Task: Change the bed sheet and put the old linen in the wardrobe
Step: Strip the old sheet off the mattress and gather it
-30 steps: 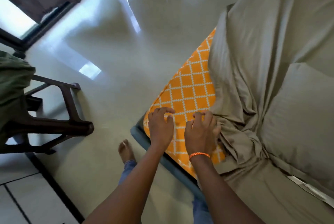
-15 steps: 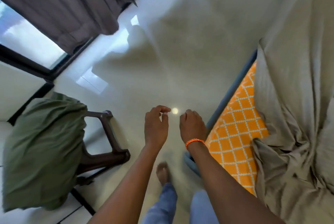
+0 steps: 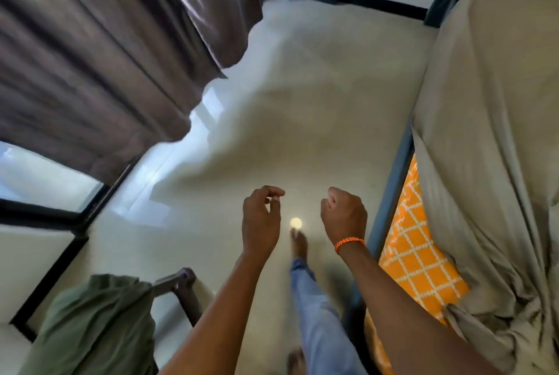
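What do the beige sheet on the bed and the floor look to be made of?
Beige sheet: soft woven cloth, probably cotton, matte; it creases and bunches at the near corner. Floor: hard polished tile or stone, glossy; it mirrors the window light and a round lamp spot.

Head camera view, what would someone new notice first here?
Probably the bright orange patterned mattress at right, bared where the beige sheet is pulled back. Next, the left hand and right hand, both holding nothing, over the shiny floor. A green cloth drapes a chair at lower left.
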Demonstrator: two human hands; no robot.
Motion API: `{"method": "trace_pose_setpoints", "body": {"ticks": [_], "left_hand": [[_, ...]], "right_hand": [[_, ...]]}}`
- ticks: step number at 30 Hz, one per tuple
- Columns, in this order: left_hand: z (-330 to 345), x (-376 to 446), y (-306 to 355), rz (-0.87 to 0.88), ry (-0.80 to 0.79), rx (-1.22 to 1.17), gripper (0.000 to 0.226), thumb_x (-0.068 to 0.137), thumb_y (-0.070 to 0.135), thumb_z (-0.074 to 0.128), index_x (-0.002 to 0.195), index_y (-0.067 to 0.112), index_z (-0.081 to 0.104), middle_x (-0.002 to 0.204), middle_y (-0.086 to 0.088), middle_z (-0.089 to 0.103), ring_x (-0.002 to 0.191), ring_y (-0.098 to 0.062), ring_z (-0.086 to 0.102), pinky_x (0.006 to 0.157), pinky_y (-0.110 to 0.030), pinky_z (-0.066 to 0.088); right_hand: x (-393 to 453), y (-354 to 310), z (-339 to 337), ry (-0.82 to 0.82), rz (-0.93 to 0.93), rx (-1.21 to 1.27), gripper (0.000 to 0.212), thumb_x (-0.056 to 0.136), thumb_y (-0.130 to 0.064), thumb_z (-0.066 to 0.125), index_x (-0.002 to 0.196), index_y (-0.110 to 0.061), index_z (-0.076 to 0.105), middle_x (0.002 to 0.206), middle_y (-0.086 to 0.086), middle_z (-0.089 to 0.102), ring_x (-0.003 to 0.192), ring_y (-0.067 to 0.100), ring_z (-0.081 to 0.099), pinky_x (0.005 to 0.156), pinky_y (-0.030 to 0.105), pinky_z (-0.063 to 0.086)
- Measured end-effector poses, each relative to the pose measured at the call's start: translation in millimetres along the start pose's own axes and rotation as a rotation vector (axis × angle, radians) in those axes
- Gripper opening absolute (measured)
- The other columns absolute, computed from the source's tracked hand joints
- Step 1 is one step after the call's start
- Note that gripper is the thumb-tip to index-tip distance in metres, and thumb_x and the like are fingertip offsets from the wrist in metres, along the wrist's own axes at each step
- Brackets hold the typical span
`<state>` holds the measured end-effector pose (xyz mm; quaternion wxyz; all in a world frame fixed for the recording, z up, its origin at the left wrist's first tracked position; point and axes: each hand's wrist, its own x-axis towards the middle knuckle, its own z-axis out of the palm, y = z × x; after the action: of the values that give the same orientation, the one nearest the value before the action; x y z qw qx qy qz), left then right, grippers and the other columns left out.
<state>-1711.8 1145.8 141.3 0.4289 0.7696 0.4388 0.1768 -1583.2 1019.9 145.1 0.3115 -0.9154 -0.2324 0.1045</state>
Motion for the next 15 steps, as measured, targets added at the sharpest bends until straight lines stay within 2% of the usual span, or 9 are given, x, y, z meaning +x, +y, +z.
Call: {"method": "trace_pose_setpoints", "body": {"ticks": [3, 7, 9, 11, 13, 15], "left_hand": [[32.5, 70.5, 30.4, 0.019, -0.070, 0.012, 0.029, 0.102, 0.011, 0.058, 0.100, 0.037, 0.071, 0.106, 0.019, 0.070, 0.103, -0.008, 0.062, 0.084, -0.031, 0.054], [94.3, 176.3, 81.4, 0.069, -0.185, 0.042, 0.029, 0.103, 0.011, 0.057, 0.100, 0.036, 0.072, 0.106, 0.020, 0.070, 0.102, -0.005, 0.063, 0.085, -0.031, 0.055], [123.7, 225.5, 111.3, 0.092, -0.236, 0.056, 0.030, 0.103, 0.011, 0.057, 0.099, 0.037, 0.072, 0.106, 0.020, 0.070, 0.102, -0.004, 0.062, 0.085, -0.030, 0.054], [155.4, 274.0, 147.3, 0.130, -0.287, 0.042, 0.030, 0.102, 0.011, 0.058, 0.099, 0.036, 0.072, 0.106, 0.020, 0.070, 0.102, -0.004, 0.062, 0.085, -0.030, 0.053], [183.7, 318.6, 182.3, 0.170, -0.309, 0.030, 0.027, 0.102, 0.012, 0.058, 0.101, 0.036, 0.072, 0.107, 0.019, 0.071, 0.104, -0.008, 0.063, 0.086, -0.032, 0.053], [211.4, 360.4, 219.5, 0.206, -0.333, 0.028, 0.026, 0.103, 0.016, 0.058, 0.103, 0.037, 0.071, 0.110, 0.019, 0.070, 0.105, -0.010, 0.063, 0.085, -0.032, 0.052]], "right_hand": [[69.4, 4.8, -3.0, 0.050, 0.052, 0.010, 0.049, 0.076, 0.003, 0.059, 0.061, -0.019, 0.018, 0.054, -0.004, 0.018, 0.051, 0.018, 0.019, 0.047, 0.031, 0.013], [178.7, 26.0, -17.8, 0.103, 0.146, 0.039, 0.046, 0.079, 0.007, 0.058, 0.066, -0.024, 0.026, 0.061, -0.006, 0.031, 0.057, 0.015, 0.029, 0.049, 0.027, 0.017], [231.2, 38.8, -30.6, 0.130, 0.215, 0.051, 0.032, 0.082, 0.004, 0.059, 0.074, -0.023, 0.042, 0.074, -0.006, 0.045, 0.068, 0.016, 0.042, 0.051, 0.020, 0.023], [286.8, 51.2, -47.3, 0.166, 0.268, 0.078, 0.021, 0.083, -0.001, 0.061, 0.083, -0.020, 0.052, 0.085, -0.005, 0.053, 0.080, 0.018, 0.052, 0.055, 0.026, 0.037], [338.8, 58.6, -65.9, 0.203, 0.275, 0.086, 0.021, 0.084, -0.003, 0.062, 0.089, -0.022, 0.056, 0.092, -0.006, 0.055, 0.088, 0.018, 0.055, 0.062, 0.032, 0.049], [392.8, 62.8, -87.4, 0.230, 0.277, 0.101, 0.019, 0.084, -0.004, 0.061, 0.092, -0.021, 0.059, 0.094, -0.005, 0.057, 0.093, 0.018, 0.056, 0.066, 0.036, 0.052]]}}
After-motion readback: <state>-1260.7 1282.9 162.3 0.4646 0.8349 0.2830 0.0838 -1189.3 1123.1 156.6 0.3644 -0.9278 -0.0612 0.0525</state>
